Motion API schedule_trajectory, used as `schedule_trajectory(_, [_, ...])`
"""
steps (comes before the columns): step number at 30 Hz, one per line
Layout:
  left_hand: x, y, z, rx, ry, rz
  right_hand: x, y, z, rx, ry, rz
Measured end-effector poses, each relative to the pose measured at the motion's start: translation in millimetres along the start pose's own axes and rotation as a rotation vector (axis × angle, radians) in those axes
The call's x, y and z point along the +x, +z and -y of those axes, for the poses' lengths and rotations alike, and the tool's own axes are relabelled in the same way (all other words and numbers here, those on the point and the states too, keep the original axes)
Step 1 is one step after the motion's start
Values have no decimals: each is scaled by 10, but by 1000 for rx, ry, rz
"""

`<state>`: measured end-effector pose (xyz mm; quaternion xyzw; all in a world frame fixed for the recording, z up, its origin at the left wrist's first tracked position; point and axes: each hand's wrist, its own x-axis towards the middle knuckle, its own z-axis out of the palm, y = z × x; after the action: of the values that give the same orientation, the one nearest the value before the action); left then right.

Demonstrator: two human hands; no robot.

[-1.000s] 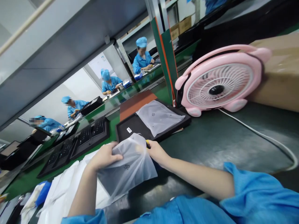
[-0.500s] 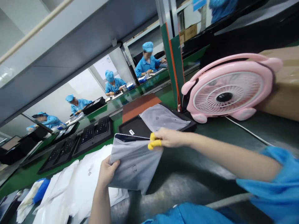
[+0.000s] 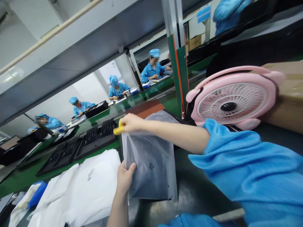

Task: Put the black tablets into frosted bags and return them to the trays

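I hold a frosted plastic bag upright over the dark bench; a flat dark device fills it. My left hand grips the bag's lower left edge, thumb on its front. My right hand, with yellow finger cots, pinches the bag's top left corner, and my blue sleeve crosses the right of the view. Behind the bag lies a black tray, mostly hidden.
A stack of empty white bags lies left of my hands. Black trays ride the green conveyor behind. A pink fan stands at the right against a cardboard box. Several workers in blue sit along the far line.
The bag has gone from lying slanted to standing upright. My right hand rose and moved left to its top corner. My left hand slid down to the lower edge.
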<state>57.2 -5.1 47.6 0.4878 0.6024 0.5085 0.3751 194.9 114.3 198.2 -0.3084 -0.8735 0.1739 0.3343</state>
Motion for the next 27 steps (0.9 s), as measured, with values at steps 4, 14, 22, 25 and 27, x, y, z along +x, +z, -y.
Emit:
schedule_trajectory(4, [188,-37,79,-81,-68,0,112,-275,-96,423,13,-535])
schedule_trajectory(14, [1614,-108,-58,5,-272,-297,-1553,654,-1000,1077,345,233])
schedule_trajectory(22, [1312,130,98,420,-17,-277,-1681,984,-1425,1205,409,371])
schedule_trajectory(25, [908,303,326,868,594,-250,-1660,1058,-1438,1070,393,435])
schedule_trajectory(27, [722,462,504,1127,844,-144,-1667,1109,-1430,840,370,364])
